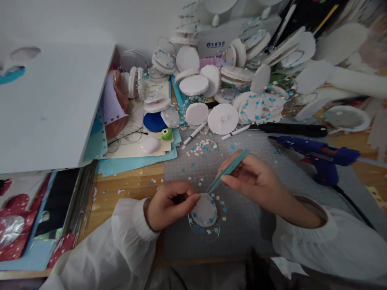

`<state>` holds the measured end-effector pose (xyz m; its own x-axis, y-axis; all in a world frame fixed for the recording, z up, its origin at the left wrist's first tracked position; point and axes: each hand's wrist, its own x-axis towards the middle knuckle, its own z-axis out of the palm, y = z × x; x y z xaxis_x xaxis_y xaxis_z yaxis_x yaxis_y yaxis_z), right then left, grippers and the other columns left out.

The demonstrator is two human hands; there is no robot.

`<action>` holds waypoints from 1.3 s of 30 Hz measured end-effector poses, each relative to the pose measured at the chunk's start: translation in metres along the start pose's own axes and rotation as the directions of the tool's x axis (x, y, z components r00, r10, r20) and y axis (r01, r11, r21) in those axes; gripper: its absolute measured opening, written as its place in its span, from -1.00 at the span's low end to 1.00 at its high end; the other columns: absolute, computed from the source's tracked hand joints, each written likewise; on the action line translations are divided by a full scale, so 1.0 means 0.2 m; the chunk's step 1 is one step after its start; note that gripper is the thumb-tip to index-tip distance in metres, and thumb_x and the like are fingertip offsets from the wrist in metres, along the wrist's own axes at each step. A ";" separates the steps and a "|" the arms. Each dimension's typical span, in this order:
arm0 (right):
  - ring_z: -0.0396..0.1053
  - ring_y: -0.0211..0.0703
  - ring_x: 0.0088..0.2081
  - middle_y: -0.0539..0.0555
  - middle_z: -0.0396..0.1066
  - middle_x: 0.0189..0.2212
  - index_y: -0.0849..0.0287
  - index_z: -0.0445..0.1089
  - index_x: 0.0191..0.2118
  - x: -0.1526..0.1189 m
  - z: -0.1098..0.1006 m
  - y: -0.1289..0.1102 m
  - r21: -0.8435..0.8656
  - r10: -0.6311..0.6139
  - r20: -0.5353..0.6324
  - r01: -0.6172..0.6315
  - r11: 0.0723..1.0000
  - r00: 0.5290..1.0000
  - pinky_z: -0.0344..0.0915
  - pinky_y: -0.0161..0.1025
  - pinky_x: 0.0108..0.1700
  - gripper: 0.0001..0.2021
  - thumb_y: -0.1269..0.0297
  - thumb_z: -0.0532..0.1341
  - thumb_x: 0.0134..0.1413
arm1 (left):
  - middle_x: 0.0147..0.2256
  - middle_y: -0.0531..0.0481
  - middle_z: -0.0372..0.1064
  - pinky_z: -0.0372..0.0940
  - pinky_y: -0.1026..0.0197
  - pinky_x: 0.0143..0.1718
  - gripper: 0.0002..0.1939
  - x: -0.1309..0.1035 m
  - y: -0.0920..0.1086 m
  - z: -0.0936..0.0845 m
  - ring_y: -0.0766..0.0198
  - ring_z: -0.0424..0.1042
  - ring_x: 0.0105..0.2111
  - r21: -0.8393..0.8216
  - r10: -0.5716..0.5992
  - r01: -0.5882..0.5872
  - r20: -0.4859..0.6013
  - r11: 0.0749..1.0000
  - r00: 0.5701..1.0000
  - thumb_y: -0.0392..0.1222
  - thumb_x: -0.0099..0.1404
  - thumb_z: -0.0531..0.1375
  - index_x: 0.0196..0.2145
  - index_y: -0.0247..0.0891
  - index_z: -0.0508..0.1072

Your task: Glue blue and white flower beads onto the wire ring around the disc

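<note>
My right hand (250, 177) pinches teal tweezers (231, 168), their tips pointing down and left. Just under those tips is a round white disc (205, 211) ringed by thin wire hoops with small blue and white flowers. My left hand (175, 203) is closed, thumb and forefinger pinched at the disc's upper left edge, apparently on its rim or wire; the exact contact is too small to make out. Beyond both hands, a scatter of tiny blue and white paper flowers (201, 148) lies on the grey cutting mat (248, 225).
A blue glue gun (323, 155) lies on the right, its cord running toward me. White discs (223, 119) and flowered wire hoops crowd the back. White pens (195, 133), a green flower punch (166, 134) and blue paper (136, 163) lie left of centre. A large white board (54, 108) stands left.
</note>
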<state>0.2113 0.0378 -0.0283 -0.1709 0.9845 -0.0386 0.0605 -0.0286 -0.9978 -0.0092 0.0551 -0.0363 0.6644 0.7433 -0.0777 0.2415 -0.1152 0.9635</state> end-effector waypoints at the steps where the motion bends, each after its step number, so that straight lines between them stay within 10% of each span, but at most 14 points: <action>1: 0.38 -0.29 -0.38 -0.01 0.37 -0.42 0.13 0.32 -0.33 0.00 0.00 0.00 0.009 0.010 0.003 -0.010 1.000 1.000 0.38 -0.29 -0.33 -0.90 0.32 0.26 0.01 | -0.66 0.08 0.17 0.04 0.38 -0.65 -0.70 0.00 0.00 0.00 0.44 0.10 -0.65 0.003 -0.001 0.001 0.001 1.000 1.000 -0.18 0.27 0.10 -0.58 -0.34 0.31; 18: 0.36 -0.33 -0.48 -0.05 0.38 -0.53 0.19 0.32 -0.42 0.04 -0.01 0.04 0.261 0.293 0.030 -0.290 0.921 0.956 0.32 -0.33 -0.40 -0.82 0.23 0.31 -0.06 | -0.65 0.06 0.21 0.06 0.38 -0.64 -0.70 0.00 -0.02 0.00 0.43 0.12 -0.63 0.013 0.002 -0.003 0.025 1.000 1.000 -0.18 0.29 0.09 -0.56 -0.35 0.33; 29: 0.35 -0.33 -0.48 -0.05 0.38 -0.52 0.18 0.28 -0.42 0.04 0.00 0.05 0.215 0.258 0.015 -0.255 0.943 0.966 0.33 -0.32 -0.39 -0.82 0.23 0.29 -0.03 | -0.66 0.09 0.15 0.02 0.38 -0.65 -0.70 0.00 -0.01 0.00 0.44 0.09 -0.64 0.003 -0.015 0.015 0.015 1.000 1.000 -0.18 0.28 0.10 -0.58 -0.34 0.30; 39: 0.33 -0.38 -0.47 -0.10 0.36 -0.48 0.11 0.32 -0.37 0.08 -0.05 0.04 0.371 0.157 -0.244 -0.057 0.927 0.957 0.33 -0.35 -0.38 -0.79 0.25 0.36 -0.13 | -0.65 0.08 0.12 0.02 0.35 -0.61 -0.66 0.00 -0.02 0.00 0.42 0.07 -0.62 0.023 -0.014 0.014 -0.003 1.000 1.000 -0.14 0.30 0.08 -0.59 -0.33 0.26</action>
<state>0.2189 0.0554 -0.0359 0.0864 0.9798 -0.1804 -0.2991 -0.1472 -0.9428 -0.0095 0.0554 -0.0395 0.6590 0.7467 -0.0907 0.2672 -0.1196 0.9562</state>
